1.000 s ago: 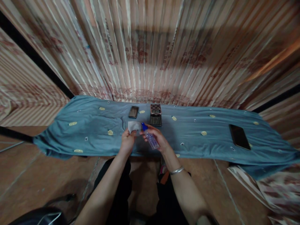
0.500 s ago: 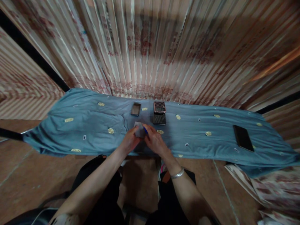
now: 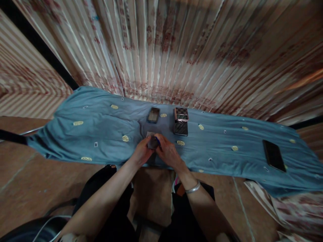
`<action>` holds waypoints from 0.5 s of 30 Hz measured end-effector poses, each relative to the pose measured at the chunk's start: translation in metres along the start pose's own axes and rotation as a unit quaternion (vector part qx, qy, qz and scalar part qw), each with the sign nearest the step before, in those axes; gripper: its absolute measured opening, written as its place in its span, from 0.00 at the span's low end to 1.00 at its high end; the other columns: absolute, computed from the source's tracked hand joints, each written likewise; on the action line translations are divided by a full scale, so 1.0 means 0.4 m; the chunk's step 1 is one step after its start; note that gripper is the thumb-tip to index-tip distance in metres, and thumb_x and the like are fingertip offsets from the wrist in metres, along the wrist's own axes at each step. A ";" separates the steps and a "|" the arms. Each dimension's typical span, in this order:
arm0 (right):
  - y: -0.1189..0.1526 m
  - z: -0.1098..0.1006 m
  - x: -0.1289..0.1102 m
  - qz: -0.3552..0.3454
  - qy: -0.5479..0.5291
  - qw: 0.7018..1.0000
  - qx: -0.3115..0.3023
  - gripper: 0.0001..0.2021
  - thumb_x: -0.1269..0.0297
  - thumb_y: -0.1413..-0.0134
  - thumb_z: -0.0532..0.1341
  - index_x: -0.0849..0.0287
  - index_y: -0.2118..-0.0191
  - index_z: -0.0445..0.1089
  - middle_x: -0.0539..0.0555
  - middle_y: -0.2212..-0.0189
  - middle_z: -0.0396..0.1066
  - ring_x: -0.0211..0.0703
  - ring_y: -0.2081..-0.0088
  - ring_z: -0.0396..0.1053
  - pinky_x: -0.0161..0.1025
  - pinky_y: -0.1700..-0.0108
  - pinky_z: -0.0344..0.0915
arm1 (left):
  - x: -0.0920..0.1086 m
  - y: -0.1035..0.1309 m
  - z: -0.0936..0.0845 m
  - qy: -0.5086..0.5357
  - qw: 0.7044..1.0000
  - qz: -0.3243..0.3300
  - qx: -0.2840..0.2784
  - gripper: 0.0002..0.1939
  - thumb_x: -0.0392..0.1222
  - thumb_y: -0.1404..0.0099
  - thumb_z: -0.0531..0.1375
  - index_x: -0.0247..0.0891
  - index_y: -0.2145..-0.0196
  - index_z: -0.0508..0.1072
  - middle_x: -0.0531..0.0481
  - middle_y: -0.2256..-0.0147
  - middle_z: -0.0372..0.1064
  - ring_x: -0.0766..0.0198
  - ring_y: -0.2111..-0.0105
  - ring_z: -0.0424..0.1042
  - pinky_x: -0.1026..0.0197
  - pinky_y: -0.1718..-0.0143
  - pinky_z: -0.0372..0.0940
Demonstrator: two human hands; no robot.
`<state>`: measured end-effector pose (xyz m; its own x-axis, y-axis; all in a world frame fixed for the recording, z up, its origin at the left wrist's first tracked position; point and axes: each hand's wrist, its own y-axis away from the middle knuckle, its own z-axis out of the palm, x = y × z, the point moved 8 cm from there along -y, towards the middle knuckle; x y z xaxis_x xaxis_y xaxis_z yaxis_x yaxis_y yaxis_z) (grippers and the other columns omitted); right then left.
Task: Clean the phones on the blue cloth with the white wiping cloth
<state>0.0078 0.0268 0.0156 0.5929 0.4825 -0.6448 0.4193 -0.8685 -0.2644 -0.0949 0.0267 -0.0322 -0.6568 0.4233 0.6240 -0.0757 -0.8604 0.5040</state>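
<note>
Both of my hands meet over the near edge of the cloth-covered table, fingers closed. My left hand (image 3: 142,152) grips a small flat grey piece (image 3: 152,142) by its left side; its material I cannot make out. At its right side is my right hand (image 3: 168,154), fingers bent round a thin blue object (image 3: 157,139), perhaps a pen, mostly hidden by the fingers. Just beyond the hands lies a small dark item (image 3: 153,115), blurred out. To its right sits a glossy dark flip-style device (image 3: 181,121) with a checkered upper part.
A blue cloth (image 3: 106,129) with yellow pineapple prints covers the long narrow table. On its right end rests a black phone-like slab (image 3: 274,155). Pleated patterned curtains (image 3: 161,67) hang behind, and dark poles (image 3: 42,47) slant at the sides.
The view has shifted slightly, so the things on the table appear farther right. The grey piece is tilted differently and looks darker between my hands, which stay together.
</note>
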 end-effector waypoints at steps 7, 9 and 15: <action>0.008 0.000 0.005 -0.005 -0.025 1.000 0.002 0.30 0.76 0.43 0.54 0.56 0.35 0.59 0.62 0.39 0.68 0.49 0.36 0.66 0.53 0.34 0.63 | -0.002 0.004 -0.003 0.013 1.000 -0.023 0.007 0.11 0.37 0.30 0.56 0.35 0.67 0.77 0.45 0.66 0.77 0.61 0.63 0.76 0.58 0.56 0.70; 0.012 -0.001 0.004 -0.007 -0.027 1.000 0.004 0.30 0.76 0.43 0.54 0.57 0.34 0.59 0.62 0.39 0.68 0.48 0.36 0.66 0.52 0.34 0.64 | -0.004 0.002 -0.005 0.003 1.000 -0.020 -0.001 0.09 0.38 0.32 0.58 0.35 0.67 0.78 0.45 0.65 0.77 0.60 0.62 0.76 0.57 0.55 0.70; 0.023 -0.028 0.019 0.003 -0.008 1.000 0.010 0.32 0.76 0.42 0.53 0.56 0.31 0.56 0.61 0.36 0.65 0.47 0.34 0.63 0.52 0.33 0.62 | 0.017 0.004 0.000 0.010 1.000 -0.011 -0.006 0.10 0.39 0.30 0.57 0.35 0.62 0.78 0.43 0.62 0.78 0.57 0.58 0.76 0.55 0.52 0.70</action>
<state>0.0240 0.0238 0.0164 0.5849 0.4748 -0.6577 0.4007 -0.8741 -0.2746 -0.0995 0.0283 -0.0273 -0.6704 0.4362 0.6003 -0.0995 -0.8545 0.5098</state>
